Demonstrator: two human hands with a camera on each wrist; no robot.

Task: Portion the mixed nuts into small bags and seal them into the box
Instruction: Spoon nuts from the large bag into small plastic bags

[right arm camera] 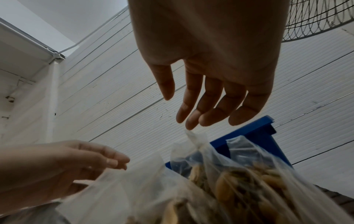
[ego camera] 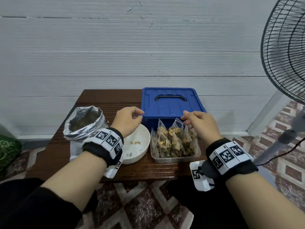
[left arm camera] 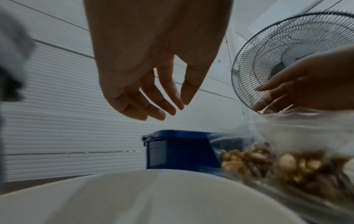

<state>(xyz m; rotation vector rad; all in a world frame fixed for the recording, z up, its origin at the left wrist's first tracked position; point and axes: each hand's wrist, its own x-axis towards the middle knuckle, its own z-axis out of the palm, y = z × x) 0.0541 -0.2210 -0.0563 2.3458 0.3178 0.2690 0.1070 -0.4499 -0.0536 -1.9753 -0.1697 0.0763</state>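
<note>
Both hands hang loosely spread and hold nothing, the left hand (ego camera: 128, 119) above the white bowl (ego camera: 145, 147), the right hand (ego camera: 200, 123) just above the filled nut bags (ego camera: 175, 141) before the blue lidded box (ego camera: 171, 103).

A dark brown slatted wooden tabletop (ego camera: 105, 103) is being seen set against a white panelled wall (ego camera: 115, 52). A grey wire-caged standing fan (ego camera: 285, 52) is being shown beyond the tabletop's right edge, its thin black cable (ego camera: 279, 156) being trailed across a red, brown and cream patterned tile floor (ego camera: 143, 200). A green patterned fabric item (ego camera: 8, 149) is being glimpsed on the floor beyond the tabletop's left edge; what it is cannot be told.
</note>
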